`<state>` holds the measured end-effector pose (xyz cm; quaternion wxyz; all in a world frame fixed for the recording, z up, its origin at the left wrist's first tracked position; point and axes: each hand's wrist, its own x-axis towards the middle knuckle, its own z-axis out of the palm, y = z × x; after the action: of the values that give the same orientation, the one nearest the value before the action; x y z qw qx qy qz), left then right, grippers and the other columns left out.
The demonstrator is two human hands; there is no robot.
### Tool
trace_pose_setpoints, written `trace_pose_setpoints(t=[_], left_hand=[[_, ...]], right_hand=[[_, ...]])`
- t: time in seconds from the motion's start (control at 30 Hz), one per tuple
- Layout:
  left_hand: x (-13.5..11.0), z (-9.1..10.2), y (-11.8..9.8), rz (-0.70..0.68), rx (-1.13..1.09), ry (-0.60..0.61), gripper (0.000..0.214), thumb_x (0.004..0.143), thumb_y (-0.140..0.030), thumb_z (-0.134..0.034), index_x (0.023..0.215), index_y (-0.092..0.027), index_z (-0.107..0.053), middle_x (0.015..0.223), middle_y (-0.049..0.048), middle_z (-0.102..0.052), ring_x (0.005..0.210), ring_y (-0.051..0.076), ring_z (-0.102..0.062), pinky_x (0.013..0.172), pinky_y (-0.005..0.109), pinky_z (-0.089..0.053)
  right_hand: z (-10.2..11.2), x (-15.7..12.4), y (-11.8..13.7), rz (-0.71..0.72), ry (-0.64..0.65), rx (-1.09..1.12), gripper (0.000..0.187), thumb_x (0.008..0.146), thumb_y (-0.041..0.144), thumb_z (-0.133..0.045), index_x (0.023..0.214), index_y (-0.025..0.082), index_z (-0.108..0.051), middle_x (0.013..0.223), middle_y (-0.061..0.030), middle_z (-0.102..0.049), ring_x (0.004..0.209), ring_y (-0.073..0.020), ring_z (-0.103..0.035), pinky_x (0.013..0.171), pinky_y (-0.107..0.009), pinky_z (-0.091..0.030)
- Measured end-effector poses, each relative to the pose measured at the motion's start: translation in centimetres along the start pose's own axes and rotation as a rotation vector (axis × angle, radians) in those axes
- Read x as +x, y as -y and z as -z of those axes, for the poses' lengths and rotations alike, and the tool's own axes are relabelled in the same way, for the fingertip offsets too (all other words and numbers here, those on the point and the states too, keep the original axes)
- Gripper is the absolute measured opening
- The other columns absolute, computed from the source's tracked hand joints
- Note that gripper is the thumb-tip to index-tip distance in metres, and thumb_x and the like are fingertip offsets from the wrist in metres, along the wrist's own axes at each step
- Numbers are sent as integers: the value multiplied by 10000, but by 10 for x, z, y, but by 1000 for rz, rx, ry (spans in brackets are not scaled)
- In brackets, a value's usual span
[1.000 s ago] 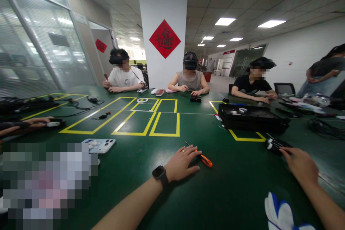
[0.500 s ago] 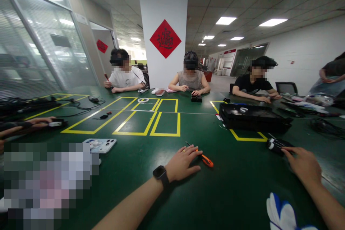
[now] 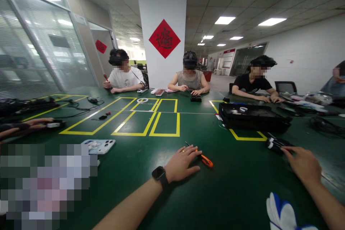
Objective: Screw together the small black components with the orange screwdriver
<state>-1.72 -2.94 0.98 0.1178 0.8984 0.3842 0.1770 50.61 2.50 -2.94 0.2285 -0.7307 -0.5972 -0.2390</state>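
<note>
My left hand [image 3: 182, 163], with a watch on its wrist, lies palm down on the green table, fingers stretched out. Under its fingers is a screwdriver [image 3: 207, 161] with an orange handle; its thin shaft pokes out past the fingertips, and its middle is hidden. Off to the right, my right hand [image 3: 306, 167] has its thumb and fingers drawn together at the near end of a black object with white bands [image 3: 275, 145]. What kind of object that is, I cannot make out. A white and blue glove [image 3: 287, 215] lies near the front edge, between my forearms.
Beyond my right hand stands a large black tray [image 3: 253, 120]. Yellow tape [image 3: 164, 135] marks rectangles on the table. A phone [image 3: 101, 146] lies left, and black cables [image 3: 327, 129] lie right. Several people in headsets sit opposite; another person's hands [image 3: 40, 122] rest at left.
The view has shifted very slightly. Both of my hands, the screwdriver and the black object stay as they were.
</note>
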Motion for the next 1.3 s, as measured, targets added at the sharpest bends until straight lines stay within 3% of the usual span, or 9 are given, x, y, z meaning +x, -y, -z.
trace_pose_setpoints(t=[0.57, 1.03, 1.3], left_hand=[[0, 4, -4, 5, 0, 22, 580, 826, -502, -406, 1345, -291, -257, 1414, 45, -307, 1311, 234, -243, 1059, 455, -215], [1, 3, -4, 2, -6, 21, 577, 829, -501, -399, 1348, -293, -255, 1416, 47, -304, 1312, 233, -243, 1059, 448, -214], [1, 2, -3, 2, -6, 14, 573, 830, -496, -403, 1345, -285, -264, 1413, 52, -309, 1308, 229, -251, 1059, 443, -213]], right_hand=[[2, 3, 2, -64, 37, 53, 436, 750, 521, -357, 825, 209, -652, 864, -110, -620, 762, -287, -527, 584, -359, -402], [4, 4, 8, -19, 75, 70, 365, 769, 482, -386, 816, 182, -590, 862, -114, -568, 791, -276, -499, 651, -367, -402], [2, 4, 3, -21, -80, 78, 407, 826, 453, -325, 934, 164, -590, 942, -118, -585, 885, -277, -502, 769, -381, -367]])
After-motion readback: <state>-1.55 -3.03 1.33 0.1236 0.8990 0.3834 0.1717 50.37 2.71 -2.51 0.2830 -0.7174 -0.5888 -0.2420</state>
